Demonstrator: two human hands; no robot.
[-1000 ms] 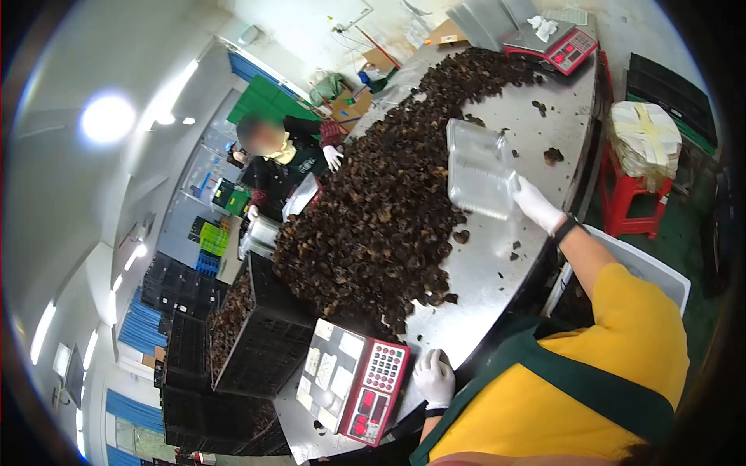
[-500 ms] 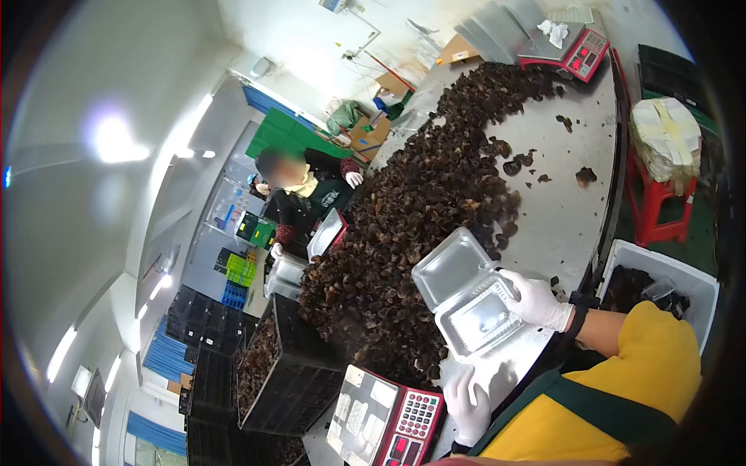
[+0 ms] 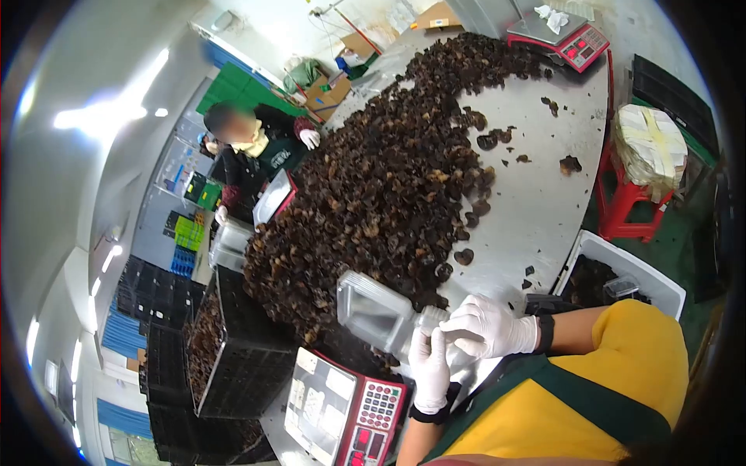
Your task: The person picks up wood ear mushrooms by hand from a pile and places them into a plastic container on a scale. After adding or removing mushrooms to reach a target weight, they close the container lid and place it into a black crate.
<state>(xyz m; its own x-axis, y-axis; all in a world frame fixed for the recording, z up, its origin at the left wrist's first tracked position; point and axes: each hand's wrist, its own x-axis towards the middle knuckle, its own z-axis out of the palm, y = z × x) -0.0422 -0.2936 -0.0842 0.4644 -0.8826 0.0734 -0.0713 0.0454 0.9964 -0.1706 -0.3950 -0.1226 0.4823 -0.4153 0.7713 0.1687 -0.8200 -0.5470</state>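
A clear plastic clamshell box (image 3: pixel 376 311) is tilted with its lid raised, over the near edge of a pile of dark brown pieces (image 3: pixel 365 194) that look like wood ear mushrooms. My left hand (image 3: pixel 430 371), in a white glove, has its fingers closed at the box's near side. Beside it my right hand (image 3: pixel 497 326), also gloved, bends its fingers over the same side, close to the left fingertips. The hands partly hide the box's tray. A red scale (image 3: pixel 373 412) with a pale, taped platform stands near my left wrist.
Across the metal table (image 3: pixel 536 194) a co-worker (image 3: pixel 264 147) stands by another scale (image 3: pixel 276 196). A black crate (image 3: pixel 241 357) leans at the left. One more red scale (image 3: pixel 571 43) is at the far end. A white bin (image 3: pixel 660 279) and red stool (image 3: pixel 625 206) are on the right.
My left hand has risen from beside the scale to the box, its open fingers now closed. My right hand has come in next to it. The box has turned and tilted, and the view has shifted.
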